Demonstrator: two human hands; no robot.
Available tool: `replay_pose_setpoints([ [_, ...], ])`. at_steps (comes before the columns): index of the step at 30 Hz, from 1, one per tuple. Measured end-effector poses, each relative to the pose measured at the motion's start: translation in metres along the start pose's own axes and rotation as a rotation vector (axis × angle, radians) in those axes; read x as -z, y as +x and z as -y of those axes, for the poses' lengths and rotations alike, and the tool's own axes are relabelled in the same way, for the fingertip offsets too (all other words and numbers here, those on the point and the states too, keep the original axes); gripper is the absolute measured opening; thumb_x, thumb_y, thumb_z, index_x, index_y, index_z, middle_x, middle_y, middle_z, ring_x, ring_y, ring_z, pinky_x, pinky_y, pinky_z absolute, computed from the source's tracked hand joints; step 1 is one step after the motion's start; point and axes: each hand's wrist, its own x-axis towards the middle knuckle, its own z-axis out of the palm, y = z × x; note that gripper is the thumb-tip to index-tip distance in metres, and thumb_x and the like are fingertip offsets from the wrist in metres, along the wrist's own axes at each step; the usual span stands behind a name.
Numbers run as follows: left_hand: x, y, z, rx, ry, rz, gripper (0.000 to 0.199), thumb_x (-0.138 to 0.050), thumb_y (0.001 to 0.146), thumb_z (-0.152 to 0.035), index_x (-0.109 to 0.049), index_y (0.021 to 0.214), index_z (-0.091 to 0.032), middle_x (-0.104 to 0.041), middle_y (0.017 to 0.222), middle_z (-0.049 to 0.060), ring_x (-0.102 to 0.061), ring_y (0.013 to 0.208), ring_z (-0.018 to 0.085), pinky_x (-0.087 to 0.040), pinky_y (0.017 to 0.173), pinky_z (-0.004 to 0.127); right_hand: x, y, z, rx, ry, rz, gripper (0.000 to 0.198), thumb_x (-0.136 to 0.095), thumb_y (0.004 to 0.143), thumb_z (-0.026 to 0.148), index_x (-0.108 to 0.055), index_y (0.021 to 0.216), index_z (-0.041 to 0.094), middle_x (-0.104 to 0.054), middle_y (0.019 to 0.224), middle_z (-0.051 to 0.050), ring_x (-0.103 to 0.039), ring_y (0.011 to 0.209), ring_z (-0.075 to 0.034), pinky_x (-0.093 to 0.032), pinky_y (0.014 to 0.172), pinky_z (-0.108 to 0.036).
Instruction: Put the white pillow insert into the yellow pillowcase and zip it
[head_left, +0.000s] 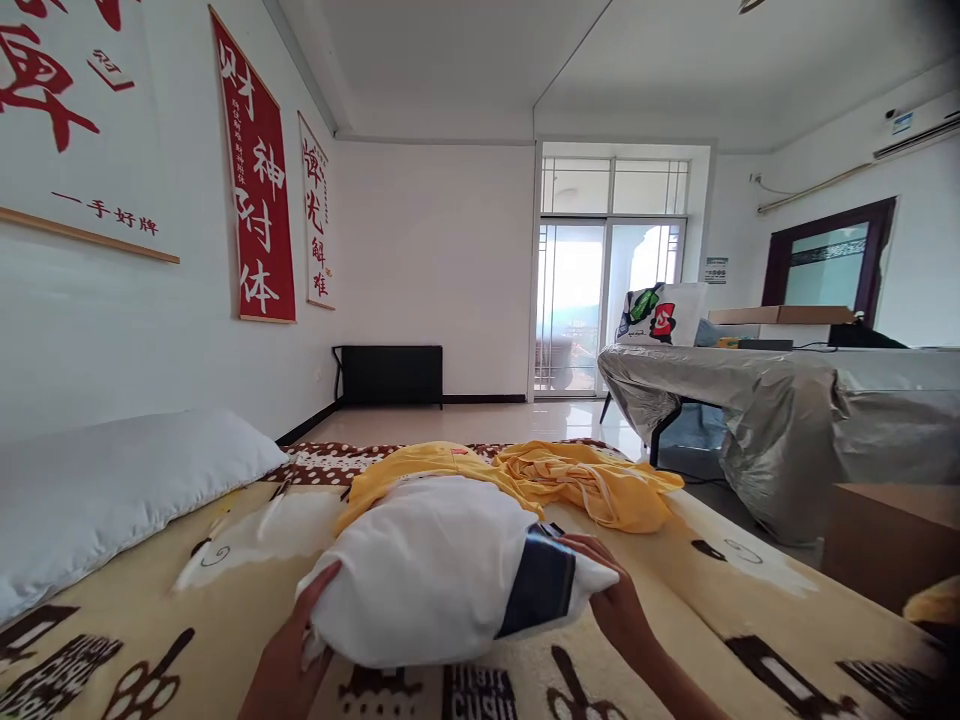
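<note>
The room was mostly white, with a red scroll [259, 190] hanging between 2 white scrolls [112, 130] on the left wall [97, 310] and a patterned blanket [720, 620] spread across the foreground. Far left on it lay a fat white pillow [127, 500], apart from the hands. Next along came the left hand [311, 620], clamped on the left end of a white bundle [427, 570], thumb up the side; couldn't see where all its fingers went. The bundle sat front and center, puffy, with a navy panel [538, 582] near its right end. Whether it was resting on the blanket or held slightly up, I couldn't tell. Right behind it were 2 heaps of yellow clothes [622, 495], the left heap close up against it. The right hand [606, 578] had the bundle's right corner pinched, so that end tapered to a point.

What worried me, tbh: that right hand only had a small bit of cloth, so a hard tug could've slipped it loose, and the cloth around the navy panel might've bunched or twisted. Pulling unevenly looked like the likeliest cause. Shoving the bundle forward could also have dragged the yellow heaps along. Over right, the silvery table cover [780, 430] and cardboard box [885, 540] seemed too far off to snag anything.
</note>
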Motion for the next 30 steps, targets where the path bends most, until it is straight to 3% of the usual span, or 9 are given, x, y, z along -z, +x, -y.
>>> replay_pose_setpoints([
  [3, 0.026, 0.035, -0.054, -0.06, -0.139, -0.143, 0.063, -0.043, 0.08, -0.053, -0.038, 0.137, -0.028, -0.055, 0.133, 0.008, -0.058, 0.112, 0.029, -0.049, 0.089, 0.037, -0.005, 0.041, 0.013, -0.086, 0.225, -0.412, 0.022, -0.061, 0.065, 0.037, -0.072, 0.076, 0.02, -0.069, 0.087, -0.009, -0.059, 0.093, -0.028, -0.045, 0.09, -0.042],
  [5, 0.044, 0.06, -0.083, -0.088, -0.244, -0.32, 0.054, -0.046, 0.082, -0.052, -0.046, 0.128, -0.024, -0.058, 0.126, 0.01, -0.061, 0.103, 0.027, -0.05, 0.083, 0.036, -0.007, 0.068, 0.015, -0.173, 0.347, -0.665, 0.024, -0.064, 0.057, 0.041, -0.066, 0.063, 0.018, -0.065, 0.068, -0.006, -0.058, 0.079, -0.026, -0.047, 0.078, -0.041],
  [8, 0.062, 0.09, -0.108, -0.167, -0.432, -0.524, 0.048, -0.055, 0.08, -0.048, -0.05, 0.12, -0.022, -0.059, 0.122, 0.01, -0.06, 0.101, 0.024, -0.048, 0.085, 0.034, -0.011, 0.102, 0.015, -0.213, 0.435, -0.846, 0.033, -0.061, 0.061, 0.048, -0.062, 0.065, 0.016, -0.063, 0.065, -0.003, -0.055, 0.072, -0.02, -0.045, 0.069, -0.035],
  [11, 0.064, 0.113, -0.121, -0.208, -0.599, -0.606, 0.038, -0.06, 0.077, -0.043, -0.058, 0.106, -0.02, -0.065, 0.109, 0.008, -0.061, 0.096, 0.021, -0.047, 0.085, 0.031, -0.018, 0.124, 0.017, -0.218, 0.535, -0.978, 0.035, -0.059, 0.065, 0.05, -0.062, 0.071, 0.016, -0.063, 0.07, -0.001, -0.054, 0.073, -0.016, -0.044, 0.068, -0.03],
  [17, 0.042, 0.136, -0.142, -0.084, -0.805, -0.769, 0.03, -0.059, 0.074, -0.043, -0.063, 0.089, -0.017, -0.067, 0.086, 0.004, -0.06, 0.081, 0.018, -0.047, 0.077, 0.028, -0.043, 0.123, 0.017, -0.222, 0.709, -1.12, 0.03, -0.06, 0.067, 0.045, -0.061, 0.077, 0.017, -0.062, 0.07, 0.002, -0.056, 0.069, -0.014, -0.048, 0.066, -0.028],
  [20, 0.025, 0.127, -0.141, -0.014, -0.788, -0.856, 0.03, -0.058, 0.075, -0.045, -0.065, 0.088, -0.018, -0.068, 0.086, 0.002, -0.059, 0.082, 0.018, -0.047, 0.075, 0.027, -0.044, 0.114, 0.01, -0.25, 0.792, -1.12, 0.027, -0.065, 0.063, 0.039, -0.061, 0.078, 0.017, -0.063, 0.069, 0.003, -0.057, 0.066, -0.014, -0.05, 0.063, -0.029],
  [23, 0.015, 0.11, -0.134, 0.01, -0.725, -0.847, 0.027, -0.058, 0.078, -0.043, -0.067, 0.088, -0.02, -0.067, 0.087, 0.001, -0.059, 0.082, 0.017, -0.047, 0.075, 0.026, -0.039, 0.111, 0.004, -0.298, 0.913, -1.117, 0.03, -0.069, 0.057, 0.033, -0.063, 0.082, 0.017, -0.066, 0.072, 0.002, -0.058, 0.061, -0.014, -0.052, 0.059, -0.029],
  [25, 0.015, 0.099, -0.134, -0.062, -0.658, -0.883, 0.02, -0.057, 0.081, -0.038, -0.067, 0.088, -0.021, -0.064, 0.089, 0.0, -0.058, 0.084, 0.015, -0.045, 0.077, 0.024, -0.036, 0.111, 0.003, -0.296, 0.922, -1.125, 0.031, -0.069, 0.057, 0.032, -0.064, 0.084, 0.018, -0.066, 0.074, 0.002, -0.058, 0.061, -0.013, -0.052, 0.058, -0.028],
  [30, 0.032, 0.081, -0.143, -0.45, -0.389, -0.996, 0.011, -0.059, 0.083, -0.016, -0.067, 0.09, -0.02, -0.06, 0.096, 0.003, -0.056, 0.093, 0.015, -0.045, 0.08, 0.025, -0.039, 0.113, -0.001, -0.301, 0.881, -1.108, 0.025, -0.069, 0.058, 0.031, -0.063, 0.079, 0.018, -0.064, 0.072, 0.004, -0.058, 0.062, -0.011, -0.052, 0.059, -0.024],
])
